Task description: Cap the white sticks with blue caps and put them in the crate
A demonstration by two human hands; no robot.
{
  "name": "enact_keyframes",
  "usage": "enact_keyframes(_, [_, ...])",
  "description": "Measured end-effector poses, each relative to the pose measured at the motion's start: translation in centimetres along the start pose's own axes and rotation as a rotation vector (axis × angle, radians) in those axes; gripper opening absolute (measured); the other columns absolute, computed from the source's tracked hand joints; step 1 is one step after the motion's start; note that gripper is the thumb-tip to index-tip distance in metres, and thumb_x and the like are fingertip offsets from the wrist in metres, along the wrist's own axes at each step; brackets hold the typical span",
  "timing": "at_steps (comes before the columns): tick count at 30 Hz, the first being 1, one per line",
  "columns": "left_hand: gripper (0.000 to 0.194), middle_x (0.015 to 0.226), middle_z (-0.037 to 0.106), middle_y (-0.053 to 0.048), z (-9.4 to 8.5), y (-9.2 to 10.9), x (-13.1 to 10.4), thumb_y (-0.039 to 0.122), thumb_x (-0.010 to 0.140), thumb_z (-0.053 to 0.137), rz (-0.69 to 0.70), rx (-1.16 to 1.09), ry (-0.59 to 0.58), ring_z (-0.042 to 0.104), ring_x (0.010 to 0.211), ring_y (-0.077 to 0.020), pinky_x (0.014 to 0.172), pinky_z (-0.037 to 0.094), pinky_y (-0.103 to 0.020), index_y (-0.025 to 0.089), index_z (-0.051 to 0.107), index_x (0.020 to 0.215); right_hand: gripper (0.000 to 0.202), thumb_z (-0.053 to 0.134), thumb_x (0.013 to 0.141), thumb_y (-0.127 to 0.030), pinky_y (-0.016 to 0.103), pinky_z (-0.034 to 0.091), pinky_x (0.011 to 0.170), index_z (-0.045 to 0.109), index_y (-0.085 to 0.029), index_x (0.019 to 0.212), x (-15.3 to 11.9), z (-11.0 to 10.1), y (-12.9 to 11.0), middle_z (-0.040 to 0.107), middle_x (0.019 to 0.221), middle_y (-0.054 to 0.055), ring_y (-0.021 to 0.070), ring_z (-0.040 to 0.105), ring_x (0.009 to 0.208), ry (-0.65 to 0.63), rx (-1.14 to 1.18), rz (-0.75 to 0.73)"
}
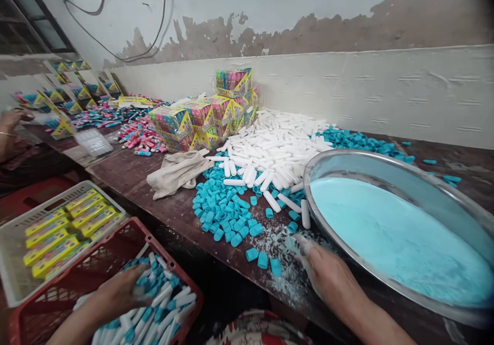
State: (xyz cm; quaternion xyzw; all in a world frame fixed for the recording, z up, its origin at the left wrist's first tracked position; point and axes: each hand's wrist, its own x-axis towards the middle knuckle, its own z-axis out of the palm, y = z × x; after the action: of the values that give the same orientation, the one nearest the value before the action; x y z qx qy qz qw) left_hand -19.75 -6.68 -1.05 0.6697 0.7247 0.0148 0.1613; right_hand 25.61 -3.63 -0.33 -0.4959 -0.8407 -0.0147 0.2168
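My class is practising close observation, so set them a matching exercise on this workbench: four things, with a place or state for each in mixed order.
Things:
1. Left hand
2. Right hand
3. Metal basin
4. Cloth

Places or states:
A. Beige and crumpled
B. Near scattered pale flakes
C. Over white-and-blue tubes in a red plastic crate
D. Contains pale blue powder

Pairs: 1-C, 2-B, 3-D, 4-A

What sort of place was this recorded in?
Probably a small production workshop: a long table bears heaps of white tubes and blue caps, a metal basin holds light-blue material, and filled boxes stand stacked beyond.
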Motion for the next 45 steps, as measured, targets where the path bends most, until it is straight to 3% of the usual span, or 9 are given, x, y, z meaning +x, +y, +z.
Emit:
enact_keyframes(3, [0.047,0.100,0.064,-0.010,0.2,1.3,1.7,0.048,0.060,0.060,0.083,-0.120,0.147,0.059,0.094,-0.0255,0.083,0.045,-0.033,0.017,0.061,0.095,0.033,0.031,0.084,-0.007,0.034,0.046,0.079,0.055,-0.010,0.107,2.2,0.2,0.3,0.062,0.097,0.014,0.0222,0.058,0.090,-0.039,-0.053,0.095])
enact_keyframes(8, [0.027,0.091,0.065,-0.005,0.7,12.6,3.5,0.041,0.079,0.046,0.384,-0.401,0.400,0.060,0.086,-0.0185,0.079,0.048,-0.030,0.020,0.059,0.091,0.029,0.034,0.081,-0.003,0.033,0.040,0.080,0.058,-0.012,0.095,9.1,0.9,-0.6,0.061,0.092,0.012,0.0223,0.054,0.091,-0.200,-0.236,0.194])
enact_keyframes(12, [0.019,0.090,0.063,-0.005,1.5,18.4,3.7,0.031,0.081,0.048,0.532,-0.517,0.381,0.059,0.082,-0.0157,0.075,0.048,-0.028,0.019,0.058,0.092,0.022,0.039,0.079,-0.005,0.035,0.039,0.073,0.058,-0.013,0.086,12.7,2.6,-0.8,0.061,0.086,0.012,0.0246,0.054,0.086,-0.228,-0.297,0.220])
enact_keyframes(22, [0.018,0.095,0.059,-0.006,2.9,20.3,5.2,0.023,0.080,0.049,0.578,-0.610,0.343,0.058,0.081,-0.0155,0.068,0.050,-0.027,0.019,0.055,0.097,0.022,0.041,0.078,-0.007,0.035,0.036,0.075,0.060,-0.013,0.086,13.4,3.7,-0.2,0.060,0.089,0.012,0.0236,0.051,0.089,-0.277,-0.306,0.154])
enact_keyframes(28, [0.040,0.129,0.041,-0.011,2.7,22.1,4.9,0.018,0.081,0.046,0.635,-0.571,0.381,0.037,0.120,-0.0222,0.099,0.034,-0.041,0.019,0.044,0.120,0.023,0.037,0.083,-0.010,0.033,0.037,0.074,0.058,-0.016,0.091,10.6,0.2,-3.0,0.057,0.092,0.009,0.0221,0.051,0.088,-0.237,-0.257,0.072])
enact_keyframes(31, [0.038,0.122,0.048,-0.010,2.2,23.2,4.2,0.016,0.080,0.045,0.697,-0.584,0.193,0.044,0.114,-0.0209,0.096,0.037,-0.037,0.017,0.046,0.118,0.022,0.036,0.086,-0.014,0.028,0.040,0.068,0.057,-0.017,0.086,7.3,-2.4,-4.7,0.057,0.082,0.006,0.0179,0.053,0.077,-0.205,-0.050,-0.024])
enact_keyframes(39, [0.028,0.070,0.059,0.001,1.3,28.0,0.3,0.034,0.086,0.040,0.751,-0.852,-0.311,0.053,0.059,-0.0109,0.056,0.044,-0.019,0.016,0.061,0.084,0.012,0.049,0.080,-0.019,0.020,0.041,0.061,0.053,-0.017,0.069,1.1,-6.4,-5.2,0.052,0.071,0.000,0.0106,0.051,0.067,0.067,0.633,0.247])
enact_keyframes(42, [0.023,0.085,0.064,-0.001,1.7,28.7,0.0,0.031,0.084,0.046,0.808,-0.789,-0.233,0.058,0.076,-0.0141,0.071,0.047,-0.021,0.019,0.061,0.098,0.016,0.043,0.085,-0.023,0.020,0.042,0.063,0.054,-0.018,0.074,-0.3,-8.7,-4.6,0.054,0.075,0.001,0.0109,0.052,0.069,0.110,0.656,0.228])
enact_keyframes(45, [0.028,0.099,0.063,-0.004,2.8,27.1,0.8,0.028,0.082,0.049,0.817,-0.690,0.011,0.058,0.090,-0.0159,0.080,0.046,-0.023,0.022,0.055,0.109,0.016,0.042,0.087,-0.026,0.021,0.042,0.066,0.055,-0.019,0.085,-1.0,-11.9,-2.2,0.058,0.079,0.002,0.0119,0.054,0.072,0.129,0.525,0.227])
